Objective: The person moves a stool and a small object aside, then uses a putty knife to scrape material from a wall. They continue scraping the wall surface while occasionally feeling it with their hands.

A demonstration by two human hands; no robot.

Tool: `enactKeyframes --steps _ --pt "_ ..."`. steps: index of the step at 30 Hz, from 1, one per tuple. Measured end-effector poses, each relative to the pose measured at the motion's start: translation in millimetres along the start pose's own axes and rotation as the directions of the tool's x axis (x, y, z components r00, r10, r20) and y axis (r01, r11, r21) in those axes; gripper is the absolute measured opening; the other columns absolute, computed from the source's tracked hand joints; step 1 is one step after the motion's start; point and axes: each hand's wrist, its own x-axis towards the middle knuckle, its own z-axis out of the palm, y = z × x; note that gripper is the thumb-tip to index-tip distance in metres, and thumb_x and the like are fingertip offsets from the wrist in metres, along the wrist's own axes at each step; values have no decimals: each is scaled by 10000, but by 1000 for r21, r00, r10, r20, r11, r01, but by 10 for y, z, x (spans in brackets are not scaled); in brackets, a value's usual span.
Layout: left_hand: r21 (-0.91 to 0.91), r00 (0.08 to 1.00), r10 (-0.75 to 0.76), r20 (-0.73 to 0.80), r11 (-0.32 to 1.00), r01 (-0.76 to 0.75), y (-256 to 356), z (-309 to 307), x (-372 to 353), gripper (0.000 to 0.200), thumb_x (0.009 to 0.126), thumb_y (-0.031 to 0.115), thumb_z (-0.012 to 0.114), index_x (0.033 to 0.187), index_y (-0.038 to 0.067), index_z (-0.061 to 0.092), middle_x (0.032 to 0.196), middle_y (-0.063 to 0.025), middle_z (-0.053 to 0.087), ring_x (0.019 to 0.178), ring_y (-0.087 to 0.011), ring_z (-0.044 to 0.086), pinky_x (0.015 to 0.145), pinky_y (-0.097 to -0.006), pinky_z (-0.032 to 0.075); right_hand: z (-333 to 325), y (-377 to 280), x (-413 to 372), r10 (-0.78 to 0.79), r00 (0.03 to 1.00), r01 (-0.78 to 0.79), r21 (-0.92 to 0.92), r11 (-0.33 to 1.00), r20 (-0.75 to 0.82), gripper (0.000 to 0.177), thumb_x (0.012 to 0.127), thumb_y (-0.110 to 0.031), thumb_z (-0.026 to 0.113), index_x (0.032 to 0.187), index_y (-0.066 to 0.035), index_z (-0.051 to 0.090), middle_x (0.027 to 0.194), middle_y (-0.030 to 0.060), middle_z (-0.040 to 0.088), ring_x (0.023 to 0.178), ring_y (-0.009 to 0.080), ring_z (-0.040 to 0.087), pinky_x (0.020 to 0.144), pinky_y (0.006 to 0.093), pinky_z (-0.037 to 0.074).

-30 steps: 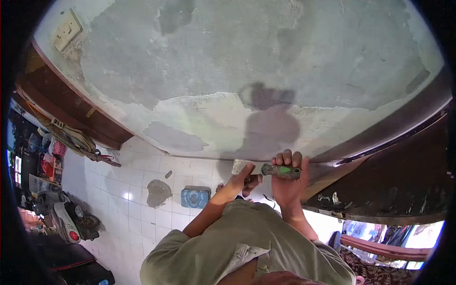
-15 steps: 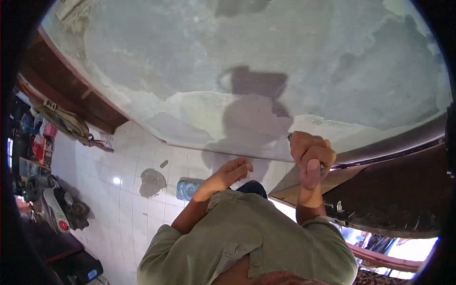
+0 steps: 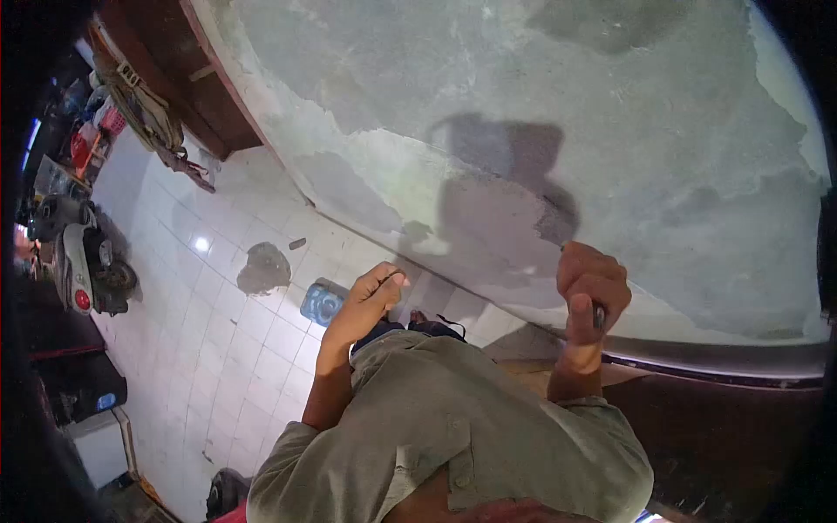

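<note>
My right hand (image 3: 595,288) is closed in a fist around a tool with a dark handle (image 3: 599,316). The handle's end shows below the thumb; its working end is hidden by the fist, which is at or close to the patchy grey wall (image 3: 418,78). Flaking, paler patches (image 3: 384,161) run along the wall's lower part. In front of my waist, away from the wall, my left hand (image 3: 377,296) has its fingers curled together. A thin dark edge shows at those fingers, too small to name. My shadow falls on the wall between the hands.
White floor tiles (image 3: 192,349) extend left, with a grey heap (image 3: 264,268), a small dark block (image 3: 297,243) and a blue plastic container (image 3: 323,302) by my feet. A scooter (image 3: 83,266) stands far left. A bag (image 3: 148,109) hangs by brown wood. Dark wooden furniture (image 3: 732,436) lies right.
My view has turned, so the wall's base now slants down to the right. My left fingers have curled in more tightly. The right hand still grips the tool beside the wall.
</note>
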Motion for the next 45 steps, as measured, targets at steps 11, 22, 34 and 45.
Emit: enactKeyframes --steps 11,22,34,45 --pt "30 1000 3 -29 1000 -2 -126 125 45 283 1047 343 517 1004 71 580 639 67 410 563 -32 360 519 -215 294 -142 134 -37 3 989 -4 12 1000 151 371 862 -152 606 535 -38 473 530 48 474 451 193 448 447 327 321" --pt "55 996 31 83 998 -35 37 320 36 199 1039 224 531 980 36 557 739 25 476 649 -67 442 606 -249 393 -66 1 -57 -82 993 86 -55 995 83 488 967 -233 572 557 -56 374 515 27 409 449 157 366 453 316 247" --pt "39 995 0 100 999 -4 31 366 -68 191 1038 214 533 980 34 562 755 45 462 680 -63 420 634 -236 371 -78 106 -52 -24 1000 24 -94 995 -7 535 1000 -300 546 566 -57 351 515 19 373 451 145 341 449 312 223" --pt "105 998 -39 50 994 33 146 495 -34 196 1018 225 574 1006 29 579 765 34 478 707 -69 447 653 -251 422 -139 185 -35 -150 988 151 22 988 -47 455 971 -187 544 561 -54 398 524 36 438 442 132 381 424 291 279"
